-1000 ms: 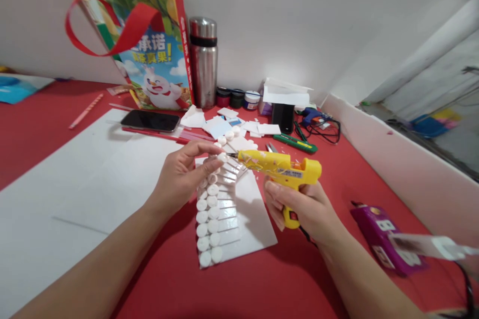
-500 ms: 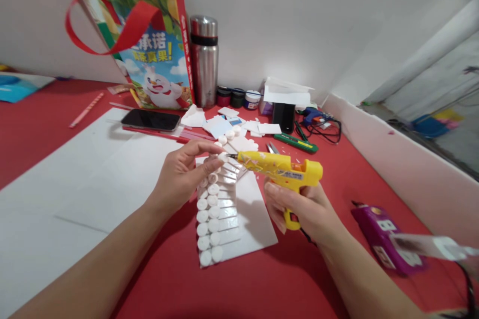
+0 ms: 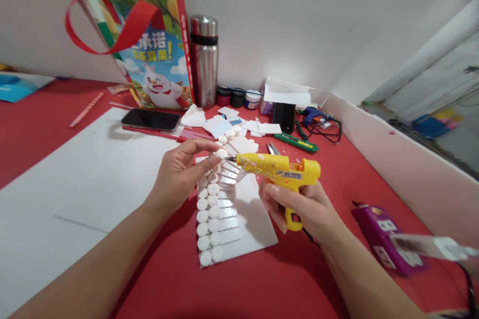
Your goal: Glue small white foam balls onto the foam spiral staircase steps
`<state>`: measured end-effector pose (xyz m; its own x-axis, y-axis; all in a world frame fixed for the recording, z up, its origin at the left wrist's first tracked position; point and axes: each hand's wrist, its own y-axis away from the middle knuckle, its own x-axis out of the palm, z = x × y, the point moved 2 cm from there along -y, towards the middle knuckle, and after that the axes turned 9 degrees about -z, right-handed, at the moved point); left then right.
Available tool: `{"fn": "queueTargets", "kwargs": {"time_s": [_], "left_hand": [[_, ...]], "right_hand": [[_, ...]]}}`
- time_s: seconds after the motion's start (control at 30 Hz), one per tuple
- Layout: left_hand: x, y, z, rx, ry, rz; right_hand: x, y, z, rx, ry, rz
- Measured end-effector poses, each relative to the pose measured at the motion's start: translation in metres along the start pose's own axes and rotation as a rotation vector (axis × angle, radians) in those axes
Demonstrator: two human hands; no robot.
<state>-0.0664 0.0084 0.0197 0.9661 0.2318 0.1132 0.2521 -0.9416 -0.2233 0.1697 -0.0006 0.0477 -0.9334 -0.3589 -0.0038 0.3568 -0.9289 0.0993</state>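
Between thumb and forefinger, my left hand pinches a small white disc. My right hand is wrapped round the handle of a yellow glue gun, whose metal nozzle points left and meets or nearly meets the disc. Below lies a white board bearing two columns of white round discs along its left side. Thin strips with shiny, clear patches run rightward from the discs. More discs stand at the board's far end, partly hidden by my left fingers.
White paper scraps, a green utility knife and scissor tips lie beyond the board. A black phone, steel flask, paint jars and printed bag stand farther back. A purple box lies right, a large white sheet left.
The glue gun has shifted slightly left and its nozzle a little lower against the disc. My left fingers have turned the disc slightly, showing more of its face.
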Motion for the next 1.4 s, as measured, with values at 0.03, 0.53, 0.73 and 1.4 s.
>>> {"fn": "queueTargets", "kwargs": {"time_s": [0.03,0.53,0.73,1.4], "left_hand": [[-0.0001,0.0001,0.0000,0.001,-0.002,0.000],[0.0004,0.0001,0.0015,0.011,-0.009,0.019],[0.0004,-0.0001,0.0022,0.014,-0.002,0.021],[0.0013,-0.0002,0.0037,-0.021,0.066,0.006]], "right_hand": [[0.0000,0.0000,0.0002,-0.008,-0.010,0.022],[0.0006,-0.0007,0.0018,-0.013,0.014,-0.059],[0.0027,0.0023,0.0009,0.020,0.047,-0.058],[0.0032,0.0004,-0.0019,0.009,0.040,-0.042]]}}
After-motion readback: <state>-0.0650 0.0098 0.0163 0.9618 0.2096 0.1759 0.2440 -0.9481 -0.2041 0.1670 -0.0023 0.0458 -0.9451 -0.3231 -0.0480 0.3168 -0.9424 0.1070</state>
